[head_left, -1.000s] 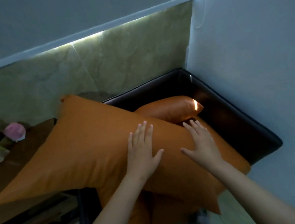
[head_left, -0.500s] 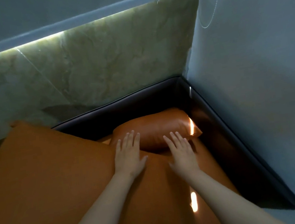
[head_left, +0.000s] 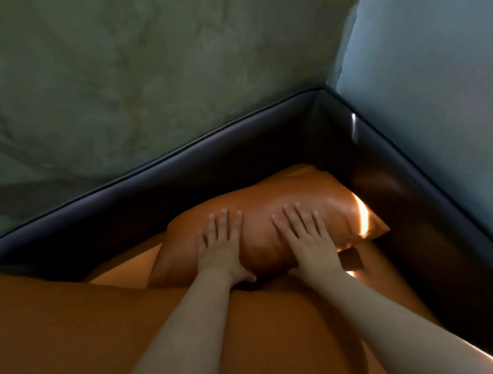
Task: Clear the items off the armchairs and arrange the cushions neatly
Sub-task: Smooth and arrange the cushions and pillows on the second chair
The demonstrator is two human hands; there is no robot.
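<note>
My left hand [head_left: 220, 249] and right hand [head_left: 309, 241] lie spread on the small cushion [head_left: 301, 191]; soft, slippery, I think: grip the 3 o'clock corner.

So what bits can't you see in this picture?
Head view:
- Seat of the armchair: mostly covered by the big orange cushion and the small cushion.
- Full shape of the big orange cushion: cut off by the left and bottom edges.
- Near edge of the small cushion: hidden under the left hand and right hand.
- Other armchairs or items: outside the frame.
</note>
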